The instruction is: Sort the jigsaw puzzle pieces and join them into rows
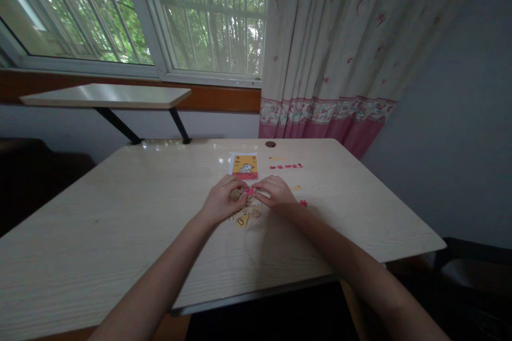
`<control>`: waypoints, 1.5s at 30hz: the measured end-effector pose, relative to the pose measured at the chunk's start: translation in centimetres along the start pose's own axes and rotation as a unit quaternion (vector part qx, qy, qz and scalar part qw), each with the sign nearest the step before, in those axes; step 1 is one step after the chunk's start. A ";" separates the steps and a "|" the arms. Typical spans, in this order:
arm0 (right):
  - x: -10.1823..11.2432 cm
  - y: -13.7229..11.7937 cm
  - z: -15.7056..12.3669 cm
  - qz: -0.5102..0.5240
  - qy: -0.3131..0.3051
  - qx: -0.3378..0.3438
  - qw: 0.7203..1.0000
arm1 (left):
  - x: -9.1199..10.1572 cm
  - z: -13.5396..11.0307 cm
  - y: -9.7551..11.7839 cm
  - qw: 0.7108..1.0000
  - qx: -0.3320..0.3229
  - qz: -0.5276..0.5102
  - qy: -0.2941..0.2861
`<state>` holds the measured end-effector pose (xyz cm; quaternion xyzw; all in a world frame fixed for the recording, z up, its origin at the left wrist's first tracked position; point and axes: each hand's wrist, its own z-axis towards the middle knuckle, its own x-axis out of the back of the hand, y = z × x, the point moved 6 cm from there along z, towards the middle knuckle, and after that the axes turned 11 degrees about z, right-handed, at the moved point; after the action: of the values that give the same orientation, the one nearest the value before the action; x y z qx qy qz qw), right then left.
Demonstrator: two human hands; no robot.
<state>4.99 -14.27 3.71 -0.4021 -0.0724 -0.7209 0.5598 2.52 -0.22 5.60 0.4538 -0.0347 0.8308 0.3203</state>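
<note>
Between the fingertips of both hands is a small pinkish-red jigsaw puzzle piece [249, 191]. My left hand [224, 198] pinches it from the left, and my right hand [276, 192] pinches it from the right. Beneath them lies a pile of loose puzzle pieces [250, 209], mostly pale side up, partly hidden by the fingers. A yellow piece with a dark curve [242, 220] rests at the pile's near edge. Just beyond the hands lies a picture card [245, 165] showing a white animal on yellow and red.
Red puzzle pieces [286, 166] form a row right of the card, with yellow pieces [277, 158] behind them. Another red piece [303, 203] lies beside my right wrist. A raised shelf [108, 96] stands at the table's back left. The table [132, 224] has a round cable hole [271, 144].
</note>
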 end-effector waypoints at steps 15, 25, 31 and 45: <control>8.1 1.7 -1.3 -0.014 0.159 -0.020 0.987 | -0.3 -0.4 -1.4 0.995 0.032 0.044 -0.080; 7.6 1.7 -1.6 -0.036 0.142 0.000 0.989 | -0.9 -0.4 -1.9 0.990 0.047 0.065 -0.113; 8.5 3.9 -1.5 -0.034 0.107 -0.041 0.993 | -1.0 -0.6 -2.0 0.989 0.051 0.066 -0.119; 11.9 19.6 -6.4 -0.149 0.005 -0.342 0.928 | -1.0 -0.6 -2.2 0.988 0.061 0.077 -0.116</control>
<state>18.19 -33.87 0.53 -0.5499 0.1221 -0.7792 0.2747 3.72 1.20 3.97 0.5614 -0.0561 0.7955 0.2211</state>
